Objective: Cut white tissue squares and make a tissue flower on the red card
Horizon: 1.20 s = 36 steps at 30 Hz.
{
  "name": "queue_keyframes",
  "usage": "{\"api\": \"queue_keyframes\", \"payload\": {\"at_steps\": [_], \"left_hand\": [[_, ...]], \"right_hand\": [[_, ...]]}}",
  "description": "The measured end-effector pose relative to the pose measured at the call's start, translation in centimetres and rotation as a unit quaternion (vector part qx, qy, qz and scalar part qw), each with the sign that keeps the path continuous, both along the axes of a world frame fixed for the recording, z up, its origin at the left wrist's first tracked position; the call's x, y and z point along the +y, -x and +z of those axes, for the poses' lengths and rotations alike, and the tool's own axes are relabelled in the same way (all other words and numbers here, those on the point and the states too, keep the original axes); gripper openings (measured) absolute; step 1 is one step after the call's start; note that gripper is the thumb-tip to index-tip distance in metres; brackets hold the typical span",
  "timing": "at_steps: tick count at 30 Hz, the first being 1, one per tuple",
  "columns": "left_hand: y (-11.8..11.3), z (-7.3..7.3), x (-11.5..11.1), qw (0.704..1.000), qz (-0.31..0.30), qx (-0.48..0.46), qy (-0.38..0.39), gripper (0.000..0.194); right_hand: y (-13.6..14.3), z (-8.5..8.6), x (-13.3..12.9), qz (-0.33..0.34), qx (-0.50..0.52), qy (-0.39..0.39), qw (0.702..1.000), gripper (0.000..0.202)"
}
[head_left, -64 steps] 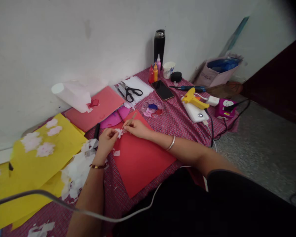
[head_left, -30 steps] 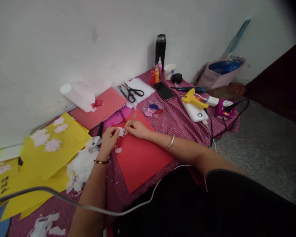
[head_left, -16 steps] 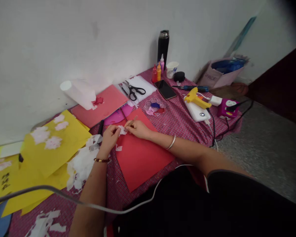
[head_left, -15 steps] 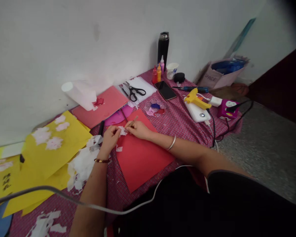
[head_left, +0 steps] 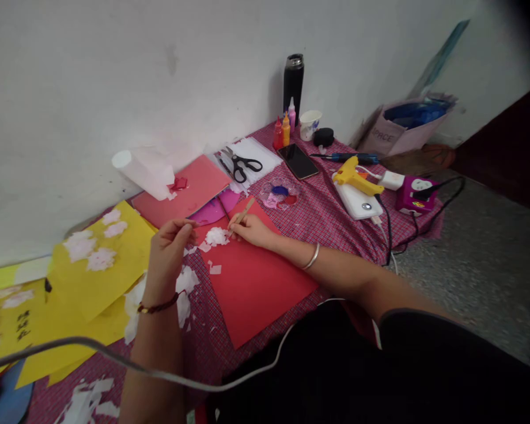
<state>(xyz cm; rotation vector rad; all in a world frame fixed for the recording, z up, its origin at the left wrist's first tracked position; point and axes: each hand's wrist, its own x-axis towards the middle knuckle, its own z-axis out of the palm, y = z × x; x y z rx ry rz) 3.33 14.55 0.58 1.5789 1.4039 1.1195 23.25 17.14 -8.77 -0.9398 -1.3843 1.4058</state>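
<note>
On the red paper (head_left: 265, 282) lies a crumpled white paper tuft (head_left: 217, 236), near the sheet's far left corner. My right hand (head_left: 249, 229) grips a flat wooden stick (head_left: 248, 206) like a pen, beside the tuft. Left of the tuft and apart from it, my left hand (head_left: 171, 244) is raised with thumb and fingers pinched. Whatever is between them, if anything, I cannot make out. White tissue scraps (head_left: 215, 268) lie on the red sheet, and more torn tissue (head_left: 188, 288) sits below my left hand.
Yellow sheets (head_left: 115, 247) with pale paper flowers spread at left. Behind are scissors (head_left: 241, 164), a paint palette (head_left: 281, 193) and paint bottles (head_left: 286, 129). At right are a phone (head_left: 298, 161), a yellow glue gun (head_left: 357, 176) and a purple power block (head_left: 415, 195). A cable (head_left: 194, 383) crosses in front.
My left hand has let go of the white tuft and moved left, away from it. My right hand stays near the tuft with the stick, which now stands more upright.
</note>
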Motion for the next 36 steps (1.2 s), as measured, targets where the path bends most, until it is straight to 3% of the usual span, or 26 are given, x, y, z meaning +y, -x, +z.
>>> {"api": "queue_keyframes", "payload": {"at_steps": [2,4,7,10,13,19,23,28,36], "left_hand": [[0.2,1.1,-1.1,0.997,-0.025,0.069,-0.005,0.019],[0.4,0.9,-2.2,0.979,-0.099,0.176,-0.001,0.018],[0.8,-1.1,-3.5,0.926,-0.2,0.32,0.021,0.016],[1.0,-3.3,-4.2,0.912,-0.191,0.362,0.032,0.012],[1.0,-4.4,-4.4,0.922,-0.166,0.346,0.042,0.008],[1.2,-5.1,-4.2,0.942,-0.15,0.282,0.1,0.013],[1.8,-5.5,-4.0,0.966,-0.142,0.171,0.13,0.021],[2.3,-5.5,-3.6,0.977,-0.088,0.053,0.187,0.028],[2.2,-5.7,-3.5,0.97,-0.041,-0.052,0.234,0.035]], "right_hand": [[0.1,-0.2,-0.2,0.023,-0.025,-0.032,0.999,0.016],[0.2,-0.3,-0.3,0.042,-0.049,-0.062,0.996,0.017],[0.4,-0.3,-0.3,0.039,-0.071,-0.095,0.992,0.018],[0.4,-0.3,-0.1,0.007,-0.08,-0.082,0.993,0.018],[0.3,-0.4,0.0,0.002,-0.081,-0.062,0.995,0.017],[0.5,-0.1,0.0,-0.007,-0.092,-0.048,0.995,0.012],[0.3,0.4,0.0,-0.009,-0.069,-0.03,0.997,0.014],[0.0,0.5,-0.3,0.011,-0.013,0.014,1.0,0.013],[0.0,0.1,-0.7,0.029,-0.102,-0.068,0.992,0.015]]}}
